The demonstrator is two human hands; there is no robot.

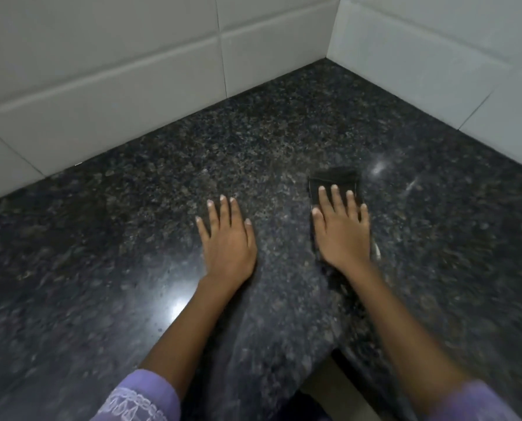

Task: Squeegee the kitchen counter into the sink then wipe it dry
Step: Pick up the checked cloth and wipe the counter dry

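A dark speckled granite counter (132, 238) fills the view and meets white tiled walls in a corner. My right hand (341, 229) lies flat, fingers spread, pressing a dark folded cloth (334, 179) onto the counter right of centre. The cloth shows beyond my fingertips and along both sides of the hand. My left hand (227, 238) rests flat on the bare counter beside it, fingers apart, holding nothing. Neither a sink nor a squeegee appears in view.
White tiled walls (116, 71) close the counter at the back and on the right (436, 56), forming a corner at the upper right. The counter's front inner corner edge (332, 354) drops to a pale floor below. Light glare sits on the stone by my left forearm.
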